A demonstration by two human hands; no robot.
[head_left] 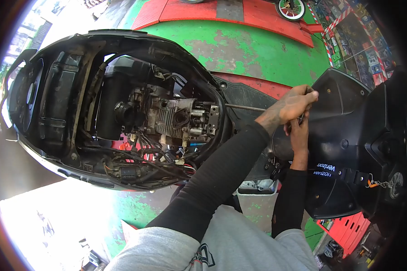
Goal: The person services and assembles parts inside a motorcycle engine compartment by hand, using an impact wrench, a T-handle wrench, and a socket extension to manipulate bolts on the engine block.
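Note:
A long tool with a straight metal shaft [245, 108] runs from the engine's cylinder head [206, 119] toward my hands. My left hand [295, 105] is closed around the tool's hidden end, thumb pointing right. Just below and against it, my right hand [299, 137] has its fingers bent around a dark piece at that same end. The handle's shape is covered by my fingers. The engine [167, 118], with finned metal casing, sits exposed inside the black body frame of a scooter [88, 97]. Whether the tool's tip touches a bolt cannot be seen.
The scooter's black front panel [339, 135] stands right of my hands. Loose wires and connectors [160, 156] hang below the engine. A black footboard [246, 92] lies beneath the shaft. Beyond is a red platform [257, 13] on the worn green floor [239, 49].

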